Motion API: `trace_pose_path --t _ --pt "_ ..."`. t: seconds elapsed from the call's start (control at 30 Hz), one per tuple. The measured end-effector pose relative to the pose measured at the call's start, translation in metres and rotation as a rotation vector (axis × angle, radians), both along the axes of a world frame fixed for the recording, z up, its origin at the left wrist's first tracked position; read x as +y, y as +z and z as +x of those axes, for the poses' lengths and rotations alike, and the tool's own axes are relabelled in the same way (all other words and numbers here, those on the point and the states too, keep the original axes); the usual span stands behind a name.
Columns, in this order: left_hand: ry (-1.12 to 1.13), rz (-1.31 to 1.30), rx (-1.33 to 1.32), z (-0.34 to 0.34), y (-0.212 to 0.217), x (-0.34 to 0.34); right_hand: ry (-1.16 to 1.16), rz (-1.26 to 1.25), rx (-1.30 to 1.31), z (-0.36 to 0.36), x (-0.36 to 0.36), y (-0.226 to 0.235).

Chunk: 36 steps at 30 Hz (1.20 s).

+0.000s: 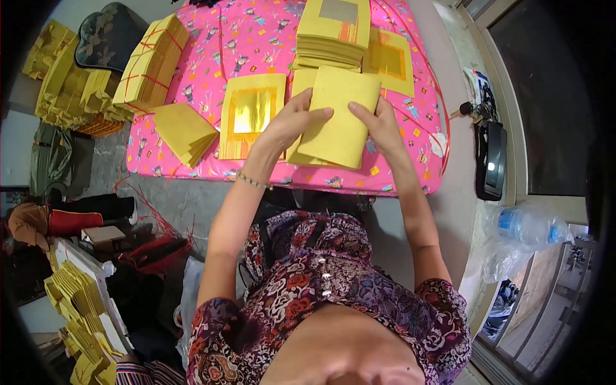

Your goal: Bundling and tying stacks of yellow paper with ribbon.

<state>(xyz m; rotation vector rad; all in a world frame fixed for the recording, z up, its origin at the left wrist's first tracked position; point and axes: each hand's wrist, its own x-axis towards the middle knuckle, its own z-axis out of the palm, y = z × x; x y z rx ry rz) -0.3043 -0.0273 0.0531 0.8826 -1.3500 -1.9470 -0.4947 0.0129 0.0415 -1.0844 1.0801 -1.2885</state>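
Observation:
My left hand (pixel 295 120) and my right hand (pixel 380 120) grip a yellow paper sheet (pixel 340 125) by its two sides, thumbs on top. It looks bent or folded over, its plain face up; whether it is one sheet or several I cannot tell. Below it, partly hidden, lies more yellow paper (pixel 301 82). Left of my left hand, a yellow paper with a shiny gold square (pixel 252 117) lies flat. Beyond the held paper rises a thick stack of yellow paper (pixel 330 48), and a single sheet with a gold square (pixel 389 59) lies right of it.
The table has a pink patterned cover (pixel 212 58). At its left stand folded yellow papers (pixel 185 133) and a bundle tied with red string (pixel 151 64). More yellow bundles (pixel 67 96) sit beside a dark patterned chair back (pixel 110 35). Red string (pixel 154 221) litters the floor; a plastic bottle (pixel 526 224) lies right.

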Motion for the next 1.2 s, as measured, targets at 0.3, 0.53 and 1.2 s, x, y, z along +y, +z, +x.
trace_pose_path --t 0.3,0.53,1.2 --pt "0.023 0.211 0.081 -0.001 0.006 0.001 0.06 0.164 -0.114 0.0 -0.003 -0.006" --pt "0.017 0.205 0.103 -0.002 -0.006 -0.002 0.065 0.158 -0.131 -0.001 -0.003 -0.012" --pt "0.213 -0.065 -0.022 -0.008 0.0 0.027 -0.037 -0.165 0.092 0.007 0.005 -0.014"
